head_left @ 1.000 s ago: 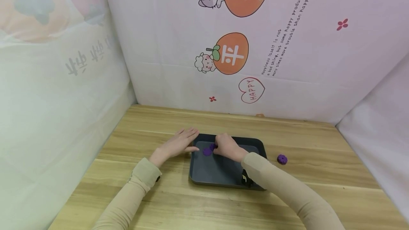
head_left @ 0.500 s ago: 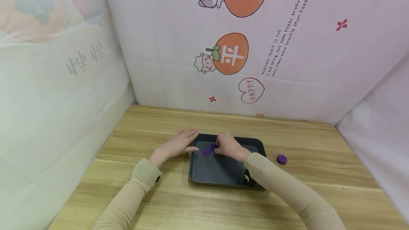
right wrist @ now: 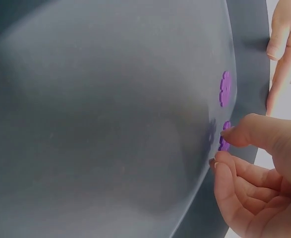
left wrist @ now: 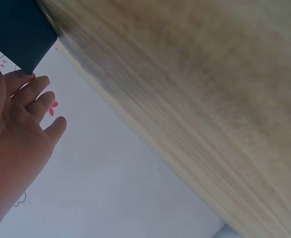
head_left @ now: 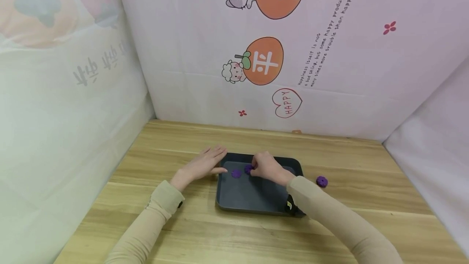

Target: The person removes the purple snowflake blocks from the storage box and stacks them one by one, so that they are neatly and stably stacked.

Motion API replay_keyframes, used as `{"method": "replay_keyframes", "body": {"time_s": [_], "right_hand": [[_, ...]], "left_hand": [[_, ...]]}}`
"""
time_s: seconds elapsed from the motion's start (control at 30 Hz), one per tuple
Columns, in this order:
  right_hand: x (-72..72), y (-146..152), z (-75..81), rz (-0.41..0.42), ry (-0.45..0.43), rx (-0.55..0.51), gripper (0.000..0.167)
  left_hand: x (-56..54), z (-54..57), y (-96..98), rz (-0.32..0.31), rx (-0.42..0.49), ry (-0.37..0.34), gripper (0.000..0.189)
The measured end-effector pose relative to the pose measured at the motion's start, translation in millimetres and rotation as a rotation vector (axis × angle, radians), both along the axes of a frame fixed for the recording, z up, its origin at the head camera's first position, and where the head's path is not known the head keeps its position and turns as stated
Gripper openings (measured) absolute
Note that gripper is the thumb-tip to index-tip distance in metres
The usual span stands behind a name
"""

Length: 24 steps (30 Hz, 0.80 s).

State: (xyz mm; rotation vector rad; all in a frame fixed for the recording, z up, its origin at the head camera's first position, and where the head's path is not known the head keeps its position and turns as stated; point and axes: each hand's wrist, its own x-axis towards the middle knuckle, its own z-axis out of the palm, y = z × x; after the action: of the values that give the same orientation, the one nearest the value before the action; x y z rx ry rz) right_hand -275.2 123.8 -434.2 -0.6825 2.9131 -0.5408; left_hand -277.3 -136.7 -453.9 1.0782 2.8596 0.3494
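Observation:
A dark grey tray (head_left: 249, 201) lies on the table. One purple flower-shaped disc (head_left: 236, 173) rests flat in its far left part. Just right of it, my right hand (head_left: 268, 167) pinches a second purple disc (head_left: 248, 169) close over the tray floor. The right wrist view shows the thumb on this held disc (right wrist: 225, 143), with the fingers curled beneath. My left hand (head_left: 202, 166) has its fingers extended along the tray's left rim, touching the far left corner. From the left wrist, the fingertips of that hand (left wrist: 24, 116) show right at the tray wall (left wrist: 19, 32).
Outside the tray, a thicker purple flower-shaped piece (head_left: 322, 181) sits on the wooden table (head_left: 205, 231) to the right. A printed white cloth (head_left: 190, 52) hangs behind, with white cloth at both sides. The right forearm crosses the tray's near right corner.
My right hand has shifted a little to the right with its purple disc, so a gap now separates it from the other disc. My left hand stays at the rim.

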Motion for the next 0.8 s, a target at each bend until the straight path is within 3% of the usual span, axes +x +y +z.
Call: {"method": "replay_keyframes", "body": {"time_s": [0.63,0.8], "right_hand": [[13.9,43.0,9.8,0.001,0.044,-0.060,0.016],[16.6,53.9,12.9,-0.033,0.038,-0.062,0.017]], "left_hand": [[1.6,1.1,2.0,-0.007,0.005,-0.006,0.076],[2.2,1.9,1.9,-0.004,0.021,-0.006,0.076]]}}
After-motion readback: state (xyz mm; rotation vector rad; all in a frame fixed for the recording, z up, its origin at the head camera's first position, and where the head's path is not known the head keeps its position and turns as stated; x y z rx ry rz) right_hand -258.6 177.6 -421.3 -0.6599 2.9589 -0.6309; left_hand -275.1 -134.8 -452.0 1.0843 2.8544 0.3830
